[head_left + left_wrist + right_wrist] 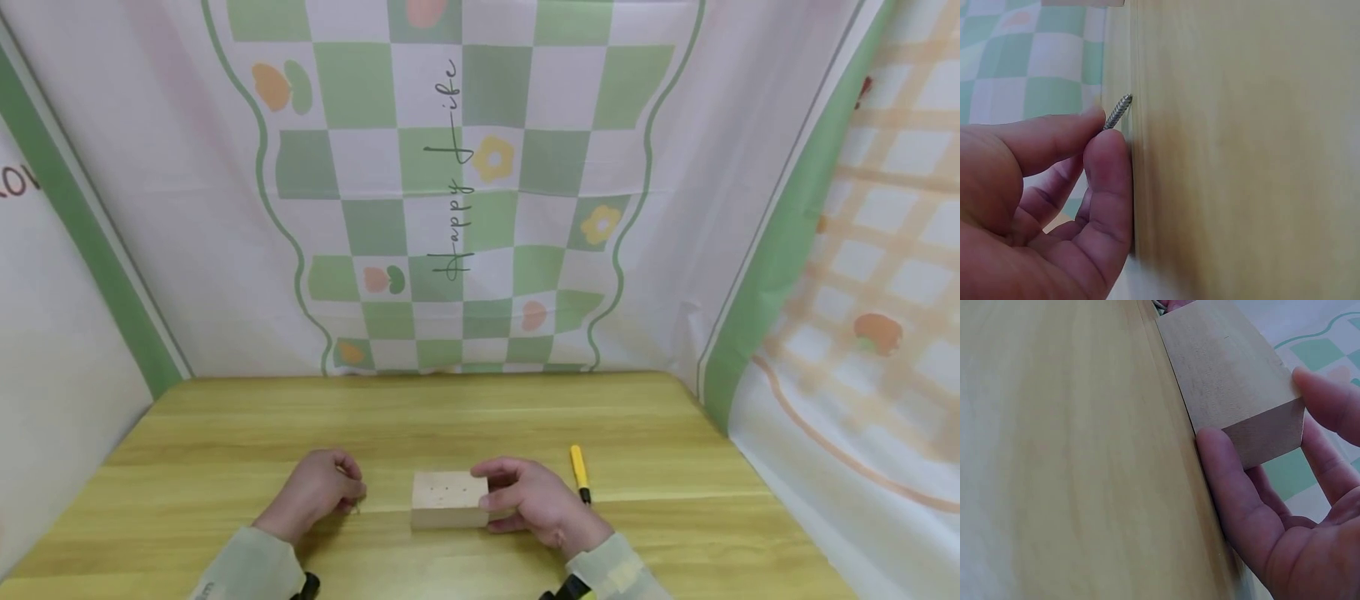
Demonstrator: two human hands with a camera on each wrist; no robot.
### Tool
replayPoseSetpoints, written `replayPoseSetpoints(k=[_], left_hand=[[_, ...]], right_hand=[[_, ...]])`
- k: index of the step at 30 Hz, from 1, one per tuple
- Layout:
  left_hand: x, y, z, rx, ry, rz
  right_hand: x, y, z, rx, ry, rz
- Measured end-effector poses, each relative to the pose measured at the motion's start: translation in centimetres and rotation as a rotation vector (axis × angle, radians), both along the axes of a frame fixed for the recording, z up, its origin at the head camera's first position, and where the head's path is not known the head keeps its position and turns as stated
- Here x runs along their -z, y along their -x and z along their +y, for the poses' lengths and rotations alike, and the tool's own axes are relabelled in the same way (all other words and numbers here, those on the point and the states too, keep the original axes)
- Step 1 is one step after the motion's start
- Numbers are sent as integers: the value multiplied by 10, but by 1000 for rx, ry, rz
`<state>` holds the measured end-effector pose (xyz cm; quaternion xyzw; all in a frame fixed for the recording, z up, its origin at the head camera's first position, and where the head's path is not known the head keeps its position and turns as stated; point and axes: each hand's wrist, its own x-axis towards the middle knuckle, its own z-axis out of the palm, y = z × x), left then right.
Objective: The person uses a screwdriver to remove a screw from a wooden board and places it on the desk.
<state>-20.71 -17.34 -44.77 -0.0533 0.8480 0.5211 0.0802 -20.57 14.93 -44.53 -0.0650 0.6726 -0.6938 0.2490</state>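
My left hand pinches a small metal screw between thumb and finger, low over the table left of the block. In the left wrist view the screw's threaded tip points out past the fingertips; its head is hidden between them. A pale wooden block lies on the table in front of me, with a row of small dark holes in its top. Its right end is held by my right hand, the thumb on one side and fingers around the others. The block's plain side faces the right wrist camera.
A screwdriver with a yellow handle lies on the wood-grain table just beyond my right hand, its lower end hidden by the hand. Behind the table hangs a checkered green and white cloth; more cloth hangs at both sides.
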Motion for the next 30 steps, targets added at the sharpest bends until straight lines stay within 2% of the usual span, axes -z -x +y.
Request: replayPoseSetpoints(k=[15,20,23,26,28,30], left_hand=[[1,-5,2,12,34,18],[0,-7,-1,14,13,13],[-4,-10,-3,27,81,43],[-18,-16,-6,57,228,89],[-31,-20,-6,90,341,131],[-43,-25,-3,114,455,181]], right_hand=[[2,-4,0,-6,6,5],[1,-6,-1,-8,-4,10],[-2,-8,0,-15,-50,39],[-12,-13,0,-26,-143,114],[-22,-15,0,-19,-248,207],[-33,-16,-1,7,-410,345]])
